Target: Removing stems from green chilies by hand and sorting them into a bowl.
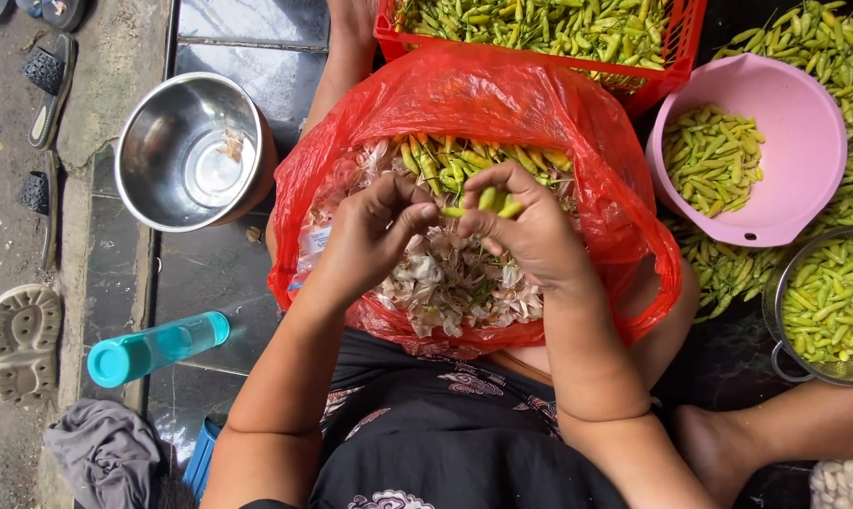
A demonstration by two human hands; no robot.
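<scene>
- The left hand (375,231) was seen just left of the frame's centre, its fingers curled in and the thumb pinched against the fingertips on the tip of a green chilli (453,212).
- The right hand (525,226) was held just right of centre, closed around a small bunch of green chillies (497,201) whose ends showed above the knuckles.
- The two hands were nearly touching, joined by the chilli between them.
- Both hands were held over an open red plastic bag (577,132) resting on the person's lap in the middle of the frame.
- Inside the bag, pale papery skins (450,283) were piled in the lower part and more loose chillies (464,162) lay in the upper part.
- A red plastic crate (676,52) heaped with chillies was placed at the top centre, just behind the bag.
- A pink basin (794,123) partly filled with chillies was set at the upper right.
- A metal colander (775,311) full of chillies was seen at the right edge, below the basin.
- An empty-looking steel bowl (186,151) stood at the upper left.
- A teal bottle (153,349) lay on its side at the lower left, well apart from the hands.
</scene>
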